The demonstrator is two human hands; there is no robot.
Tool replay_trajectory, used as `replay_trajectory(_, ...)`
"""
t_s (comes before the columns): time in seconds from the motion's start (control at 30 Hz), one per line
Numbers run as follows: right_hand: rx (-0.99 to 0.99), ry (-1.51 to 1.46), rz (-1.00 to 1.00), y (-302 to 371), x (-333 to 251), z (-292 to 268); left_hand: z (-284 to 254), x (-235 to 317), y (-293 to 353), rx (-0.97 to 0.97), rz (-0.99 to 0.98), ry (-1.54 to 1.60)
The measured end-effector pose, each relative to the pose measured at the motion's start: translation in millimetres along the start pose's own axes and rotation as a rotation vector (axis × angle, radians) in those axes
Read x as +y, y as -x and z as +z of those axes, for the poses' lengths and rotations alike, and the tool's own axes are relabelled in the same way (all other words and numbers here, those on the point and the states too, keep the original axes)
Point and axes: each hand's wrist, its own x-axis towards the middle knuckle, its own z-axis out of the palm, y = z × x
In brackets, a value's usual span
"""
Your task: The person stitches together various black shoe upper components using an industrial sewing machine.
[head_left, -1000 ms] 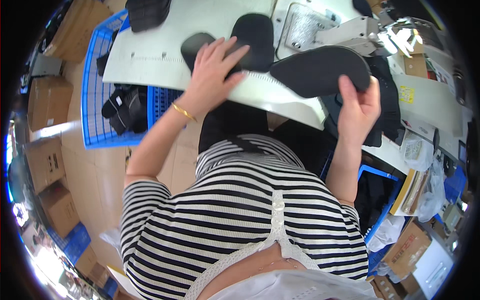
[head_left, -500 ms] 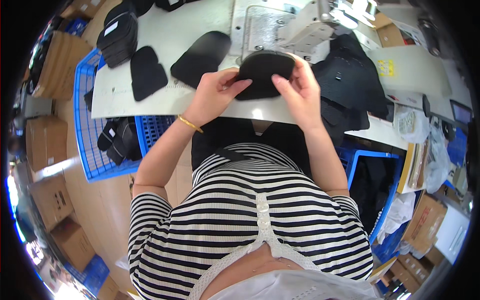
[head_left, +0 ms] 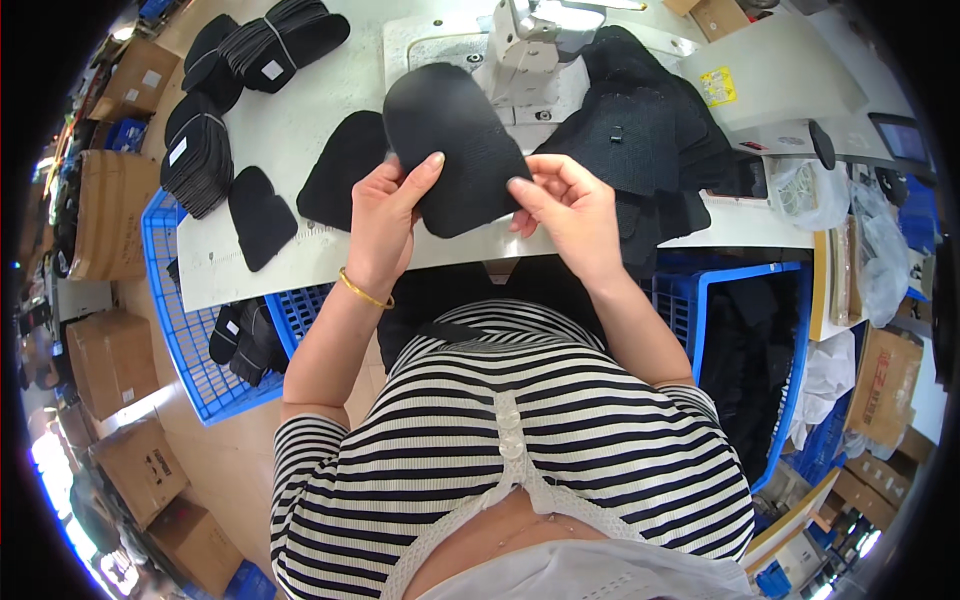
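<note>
Between my hands a black, round-ended fabric piece (head_left: 455,140) is held up off the table, its broad face showing. My left hand (head_left: 385,215) pinches its lower left edge, thumb on top. At its lower right corner, my right hand (head_left: 570,205) grips with thumb and fingers. Behind my left hand another black piece (head_left: 343,165) lies flat on the white table (head_left: 330,265). Farther left lies a smaller black piece (head_left: 262,220) with a notched side. Just beyond the held piece stands a white sewing machine (head_left: 525,60).
Tied bundles of black pieces (head_left: 285,45) and a labelled stack (head_left: 197,160) sit at the far left. A heap of black fabric parts (head_left: 640,140) covers the table's right. Blue baskets (head_left: 215,395) with black pieces stand below both sides.
The held piece has turned from a foreshortened, bent view to showing its full length, rounded end pointing away. My hands have shifted with it, and the whole view has swung rightward.
</note>
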Motion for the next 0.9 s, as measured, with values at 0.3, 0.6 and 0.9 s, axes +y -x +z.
replay_trajectory(0.3, -0.025, -0.13, 0.06, -3.9, 7.1, -17.5, -0.3, 10.8, -3.2, 0.005, -0.111, 0.035)
replay_trajectory(0.6, -0.061, -0.093, 0.024, 11.6, -4.4, -3.7, -8.6, 4.9, -0.3, -0.044, -0.036, 0.038)
replay_trajectory(0.9, -0.088, 0.273, -0.225, 24.9, -14.0, 0.2, -21.0, 13.9, -8.1, -0.141, -0.027, 0.201)
